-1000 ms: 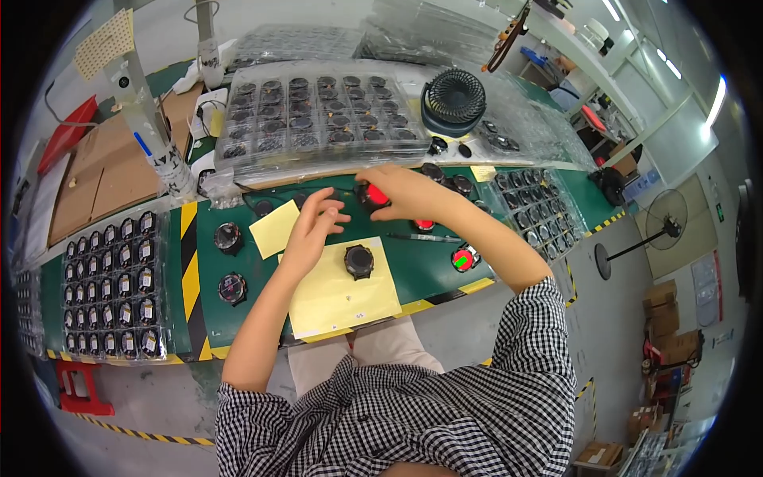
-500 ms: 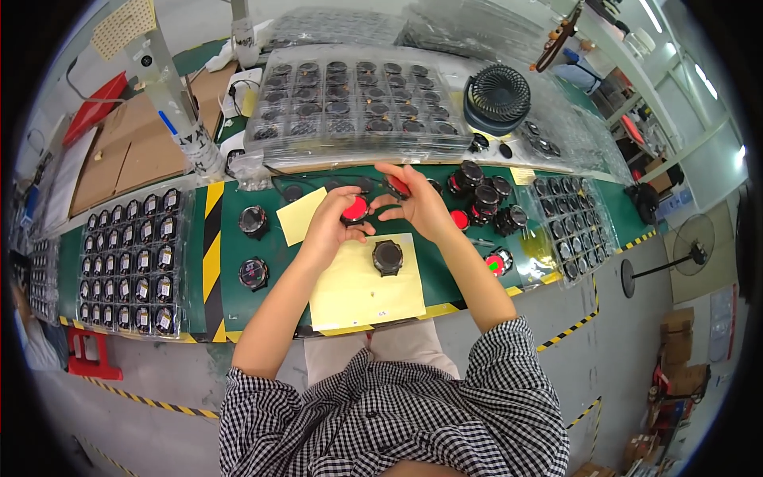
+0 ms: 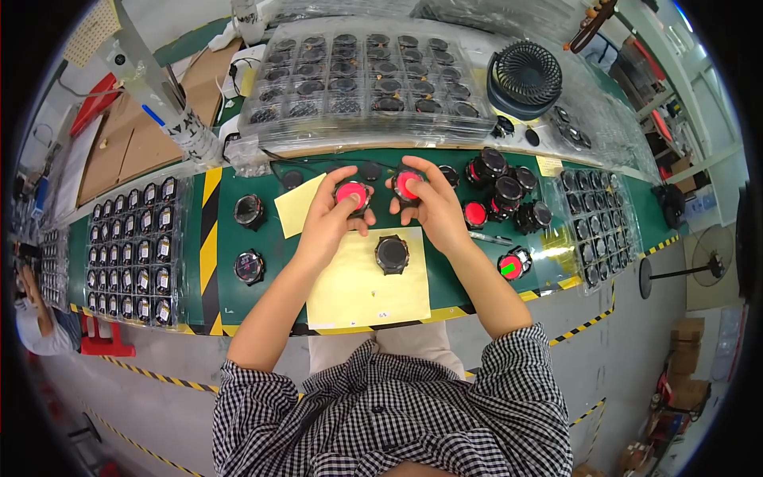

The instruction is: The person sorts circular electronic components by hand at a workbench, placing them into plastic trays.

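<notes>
My left hand (image 3: 324, 226) is closed on a round black watch with a red face (image 3: 346, 190), its thumb resting on the red disc. A second red-faced watch (image 3: 407, 181) is gripped in my right hand (image 3: 439, 208), also with the thumb across the red. Both watches are raised side by side, a small gap between them. Below them a black watch (image 3: 391, 254) lies face up on a yellow paper sheet (image 3: 350, 290). Right of my right hand stands a cluster of black watches (image 3: 507, 191), with a red-faced one (image 3: 474, 213) at its near side.
Two watches (image 3: 249, 267) lie at left on the green table. Trays of watches stand at left (image 3: 131, 254), right (image 3: 596, 222) and back (image 3: 358, 75). A black fan (image 3: 524, 75) sits behind the cluster. A pen (image 3: 490, 238) and a red-and-green-faced watch (image 3: 510, 267) lie at right.
The watch in my right hand has turned so its red face shows, and the thumb has come onto it. My left thumb now lies on its watch's red disc. The whole view has shifted slightly.
</notes>
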Motion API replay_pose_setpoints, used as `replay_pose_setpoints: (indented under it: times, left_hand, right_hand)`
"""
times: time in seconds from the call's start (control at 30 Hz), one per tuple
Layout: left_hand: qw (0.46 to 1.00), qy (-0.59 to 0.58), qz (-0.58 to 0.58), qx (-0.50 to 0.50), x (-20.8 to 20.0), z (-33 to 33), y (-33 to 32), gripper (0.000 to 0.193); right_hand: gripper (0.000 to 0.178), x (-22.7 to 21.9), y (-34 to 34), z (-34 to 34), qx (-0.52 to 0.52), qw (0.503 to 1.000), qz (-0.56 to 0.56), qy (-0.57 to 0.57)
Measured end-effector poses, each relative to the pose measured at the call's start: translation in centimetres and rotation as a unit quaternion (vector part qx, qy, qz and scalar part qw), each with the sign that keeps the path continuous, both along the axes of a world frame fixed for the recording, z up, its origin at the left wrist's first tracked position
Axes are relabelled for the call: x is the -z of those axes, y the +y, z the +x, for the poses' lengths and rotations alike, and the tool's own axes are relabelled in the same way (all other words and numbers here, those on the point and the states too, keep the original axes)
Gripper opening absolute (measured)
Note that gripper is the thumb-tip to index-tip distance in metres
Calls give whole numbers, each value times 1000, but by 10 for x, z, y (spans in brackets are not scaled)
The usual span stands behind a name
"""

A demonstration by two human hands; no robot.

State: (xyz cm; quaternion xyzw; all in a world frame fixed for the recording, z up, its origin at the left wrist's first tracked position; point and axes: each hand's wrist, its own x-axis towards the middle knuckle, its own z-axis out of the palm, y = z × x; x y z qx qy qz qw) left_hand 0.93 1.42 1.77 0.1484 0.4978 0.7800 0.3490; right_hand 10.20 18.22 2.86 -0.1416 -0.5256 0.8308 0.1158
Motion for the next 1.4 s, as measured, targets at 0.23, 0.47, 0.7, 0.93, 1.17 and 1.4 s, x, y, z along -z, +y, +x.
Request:
replay_pose_setpoints:
  times: [0.23, 0.47, 0.7, 0.93, 1.17, 1.4]
  left_hand:
    - [999, -33, -4, 1, 2, -4, -4, 29]
    - [1000, -10, -23, 6, 2, 1, -5, 22]
    - [994, 70, -81, 6, -1, 9, -1, 17]
    - [999, -25, 22, 24, 6, 1, -6, 23]
    - [1000, 9, -3, 5, 3, 6, -3, 24]
    - [994, 92, -58, 11, 5, 8, -1, 28]
  right_hand:
    - [30, 7, -2, -1, -38, 996, -82, 2]
    - [24, 7, -7, -1, -37, 996, -74, -18]
    - [19, 8, -15, 1, -29, 999, 20, -22]
    - [36, 8, -14, 1, -41, 998, -52, -1]
    - [31, 8, -15, 2, -44, 999, -20, 2]
    - [33, 10, -19, 3, -46, 995, 83, 21]
